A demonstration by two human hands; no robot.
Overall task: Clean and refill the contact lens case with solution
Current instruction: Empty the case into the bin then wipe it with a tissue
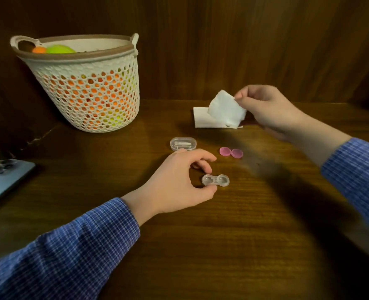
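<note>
A clear two-well contact lens case lies uncapped on the wooden table. My left hand pinches its left well between thumb and fingers. Two pink caps lie side by side just behind the case. My right hand holds a white tissue by its upper corner, lifted above a folded stack of tissues at the back. A small clear oval box with something white inside sits behind my left hand.
A white mesh basket holding orange and green balls stands at the back left. A blue-grey phone lies face down at the left edge. Dark wood panels close off the back and left.
</note>
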